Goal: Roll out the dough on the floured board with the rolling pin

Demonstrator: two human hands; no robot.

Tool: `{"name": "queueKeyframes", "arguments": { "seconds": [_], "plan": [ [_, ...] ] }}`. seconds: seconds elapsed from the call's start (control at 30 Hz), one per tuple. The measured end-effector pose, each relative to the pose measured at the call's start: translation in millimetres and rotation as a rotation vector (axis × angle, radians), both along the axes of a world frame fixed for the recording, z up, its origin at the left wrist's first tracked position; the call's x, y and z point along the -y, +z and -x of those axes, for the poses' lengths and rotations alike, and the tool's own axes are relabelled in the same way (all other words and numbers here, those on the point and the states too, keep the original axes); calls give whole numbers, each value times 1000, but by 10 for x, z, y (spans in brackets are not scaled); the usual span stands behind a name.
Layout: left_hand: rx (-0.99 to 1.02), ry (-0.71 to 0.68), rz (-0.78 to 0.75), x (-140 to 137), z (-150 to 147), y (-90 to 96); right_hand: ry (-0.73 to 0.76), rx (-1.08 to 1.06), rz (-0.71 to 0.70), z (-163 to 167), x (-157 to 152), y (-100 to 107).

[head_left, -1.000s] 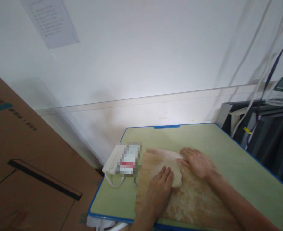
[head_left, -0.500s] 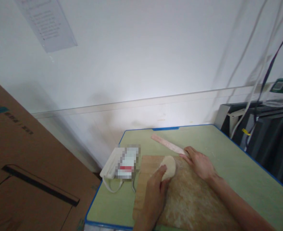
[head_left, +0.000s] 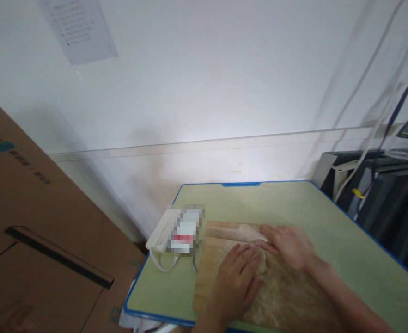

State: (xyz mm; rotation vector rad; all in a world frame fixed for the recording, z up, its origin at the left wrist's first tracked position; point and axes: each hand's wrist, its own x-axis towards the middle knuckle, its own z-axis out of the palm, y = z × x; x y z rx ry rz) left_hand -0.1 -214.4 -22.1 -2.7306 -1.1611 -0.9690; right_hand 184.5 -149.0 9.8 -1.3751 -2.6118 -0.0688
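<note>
My left hand (head_left: 236,280) lies over a piece of dough (head_left: 263,264) on a floured wooden board (head_left: 204,277). Its fingers rest across the dough with the thumb below, so most of the dough is hidden. Close by on the right, my right hand (head_left: 289,243) is closed around a floured rolling pin (head_left: 247,232). The pin lies across the far part of the board, just beyond the left fingers. Whether the pin touches the dough I cannot tell.
A green table (head_left: 276,201) with a blue edge bears the board. A white corded device (head_left: 160,231) and a blurred-out phone-like item (head_left: 186,231) lie left of it. A cardboard box (head_left: 51,222) stands at left, dark panels (head_left: 394,199) at right, a white wall behind.
My right hand has brought the rolling pin down and nearer, from beyond the board onto it. My left hand has flattened over the dough, which has moved slightly right and nearer.
</note>
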Motion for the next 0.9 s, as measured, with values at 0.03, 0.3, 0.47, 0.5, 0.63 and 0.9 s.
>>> {"name": "queueKeyframes", "arguments": {
  "seconds": [0.03,0.3,0.47,0.5,0.63,0.9],
  "plan": [
    [36,30,-30,13,-2,13,35,3,-19,-1,26,-10],
    [0,438,74,-31,-43,-71,145,0,-134,8,154,-264],
    [-138,489,118,-78,-45,-61,58,-76,-160,107,102,-341],
    [-152,498,122,-91,-46,-34,68,-85,-131,121,70,-342],
    [-214,523,170,-189,-54,127,79,-92,-48,155,-88,-333],
    [-314,510,256,-507,-55,248,49,-100,89,221,-331,-306]
  ]
}}
